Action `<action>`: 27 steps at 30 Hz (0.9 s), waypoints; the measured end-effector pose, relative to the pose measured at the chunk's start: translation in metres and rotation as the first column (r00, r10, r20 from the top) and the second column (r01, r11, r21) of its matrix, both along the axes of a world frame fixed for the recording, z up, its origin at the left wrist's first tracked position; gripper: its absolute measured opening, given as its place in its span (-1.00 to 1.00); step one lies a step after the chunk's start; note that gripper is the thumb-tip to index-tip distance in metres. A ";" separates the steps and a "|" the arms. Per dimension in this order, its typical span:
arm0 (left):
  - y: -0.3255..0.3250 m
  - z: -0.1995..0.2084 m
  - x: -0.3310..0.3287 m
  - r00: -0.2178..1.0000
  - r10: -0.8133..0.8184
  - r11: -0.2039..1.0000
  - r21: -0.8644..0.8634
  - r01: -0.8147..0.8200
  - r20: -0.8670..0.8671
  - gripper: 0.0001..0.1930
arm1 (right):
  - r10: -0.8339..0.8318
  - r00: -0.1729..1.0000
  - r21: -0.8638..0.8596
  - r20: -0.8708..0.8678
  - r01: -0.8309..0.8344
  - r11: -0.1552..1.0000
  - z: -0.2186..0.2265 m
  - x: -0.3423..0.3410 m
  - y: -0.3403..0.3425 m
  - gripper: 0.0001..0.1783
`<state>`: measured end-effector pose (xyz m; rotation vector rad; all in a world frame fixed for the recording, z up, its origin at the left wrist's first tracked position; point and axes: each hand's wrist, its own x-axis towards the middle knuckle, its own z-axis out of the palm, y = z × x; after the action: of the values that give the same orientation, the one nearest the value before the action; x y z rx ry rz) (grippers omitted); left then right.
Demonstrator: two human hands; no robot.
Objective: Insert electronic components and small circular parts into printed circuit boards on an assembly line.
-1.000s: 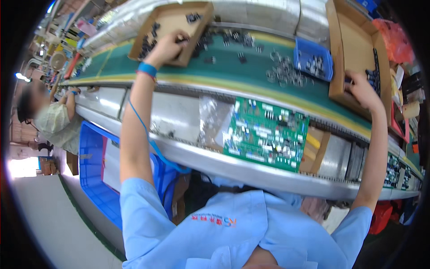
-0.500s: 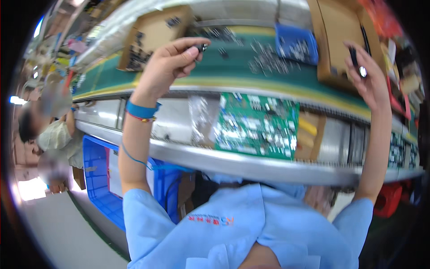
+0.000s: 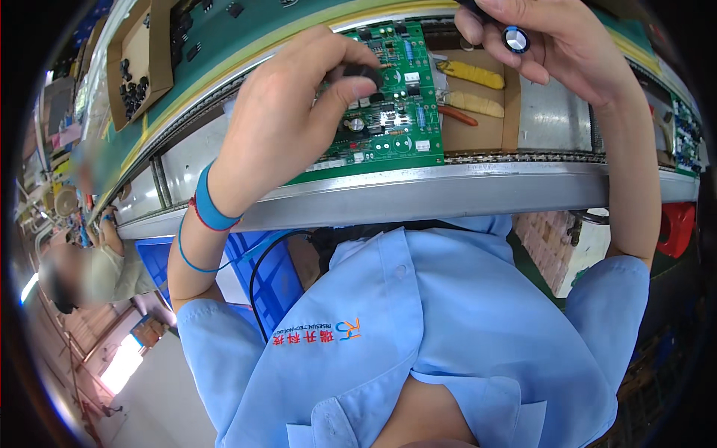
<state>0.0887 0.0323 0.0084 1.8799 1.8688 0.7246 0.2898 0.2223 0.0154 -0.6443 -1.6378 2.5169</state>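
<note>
A green circuit board (image 3: 392, 149) crowded with components lies on the metal rails in front of me. My left hand (image 3: 287, 112) is over its left part, thumb and fingers closed on a small black component (image 3: 361, 72) just above or against the board; I cannot tell which. My right hand (image 3: 571, 45) is raised to the right of the board, its fingers curled round a capacitor (image 3: 515, 39) with a silver end and dark sleeve. Another dark piece (image 3: 472, 7) shows by its fingertips, partly cut off by the picture's top edge.
Yellow handles (image 3: 474, 73) and a reddish one lie in a cardboard tray (image 3: 511, 112) right of the board. A cardboard box (image 3: 153, 60) with black parts stands on the green belt (image 3: 250, 33). Blue crates (image 3: 280, 265) sit below the rail. Another person (image 3: 97, 269) is at far left.
Both hands have come back from over the belt toward me. The left, holding the black component, is now at the board; the right, still holding its capacitor, is beside it. The view has shifted.
</note>
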 end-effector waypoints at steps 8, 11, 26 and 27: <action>0.006 -0.012 -0.015 0.891 -0.157 0.970 0.105 0.221 -0.426 -0.79 | 0.001 0.999 0.096 0.032 -0.004 0.995 0.006 -0.001 -0.006 -0.57; 0.008 -0.016 -0.019 0.854 -0.189 0.944 0.150 0.294 -0.485 -0.78 | -0.018 0.997 0.155 0.079 0.005 0.988 0.009 -0.005 -0.012 -0.57; 0.013 -0.016 -0.024 0.838 -0.279 0.925 0.103 0.366 -0.469 -0.74 | 0.007 0.985 0.234 0.173 -0.048 0.971 -0.001 -0.012 -0.018 -0.57; 0.013 -0.016 -0.025 0.839 -0.279 0.925 0.102 0.365 -0.467 -0.74 | 0.010 0.980 0.254 0.196 -0.060 0.965 0.002 -0.013 -0.020 -0.58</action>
<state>0.0638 0.0455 -0.0075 2.5832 1.6918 0.3838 0.2769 0.2024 0.0170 -0.8582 -2.0150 2.2641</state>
